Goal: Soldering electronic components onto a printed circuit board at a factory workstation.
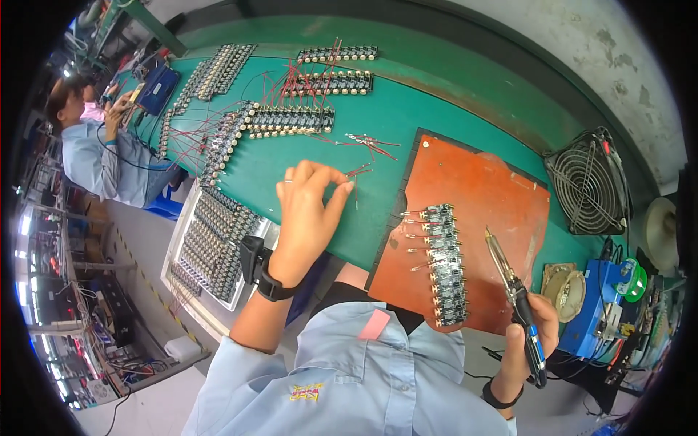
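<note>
My right hand (534, 327) grips a soldering iron (520, 305) with a black and blue handle, its metal tip pointing up and away over the orange mat (494, 182). My left hand (313, 203) is over the green table, thumb and forefinger pinched together at short thin red wires (359, 173). A loose bunch of similar red wires (369, 141) lies just beyond it. On the mat, left of the iron, stretches a strip of small circuit boards (445, 265). Short wires stick out from the left side of its far boards.
Several board strips with red wires (291, 120) lie at the far left of the table. A tray (218, 243) full of boards stands left of my left arm. A fan (589, 182), a blue soldering station (592, 305) and a green solder spool (634, 281) stand right. A co-worker (109, 156) sits far left.
</note>
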Demonstrator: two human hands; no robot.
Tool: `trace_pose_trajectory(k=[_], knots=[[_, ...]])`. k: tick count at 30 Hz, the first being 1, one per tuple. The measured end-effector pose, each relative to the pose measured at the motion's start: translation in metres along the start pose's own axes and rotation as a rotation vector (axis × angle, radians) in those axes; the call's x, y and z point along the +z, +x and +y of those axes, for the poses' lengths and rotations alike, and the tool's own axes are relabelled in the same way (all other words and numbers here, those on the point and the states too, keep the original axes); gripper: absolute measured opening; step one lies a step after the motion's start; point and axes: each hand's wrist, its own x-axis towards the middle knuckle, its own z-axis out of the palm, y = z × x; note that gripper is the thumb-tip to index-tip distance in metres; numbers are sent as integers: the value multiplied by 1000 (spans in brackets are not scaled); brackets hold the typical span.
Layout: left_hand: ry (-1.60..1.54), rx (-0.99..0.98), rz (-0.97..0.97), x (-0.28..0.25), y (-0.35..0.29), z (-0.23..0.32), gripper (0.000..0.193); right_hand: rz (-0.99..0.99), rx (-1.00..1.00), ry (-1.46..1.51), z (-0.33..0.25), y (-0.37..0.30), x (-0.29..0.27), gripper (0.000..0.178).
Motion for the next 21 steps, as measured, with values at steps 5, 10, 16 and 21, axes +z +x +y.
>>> trace_pose_trajectory(k=[5,10,16,21], knots=[[150,-28,-36,7,-5,4,6,-9,14,57,1,1,5,50],[-167,-45,-158,-5,-23,25,8,-3,-12,59,-2,-4,5,54],[-568,30,-316,-31,-45,92,12,-60,114,196,-11,-6,13,56],[-646,233,-460,-20,-60,109,15,-217,207,361,-15,-1,26,43]])
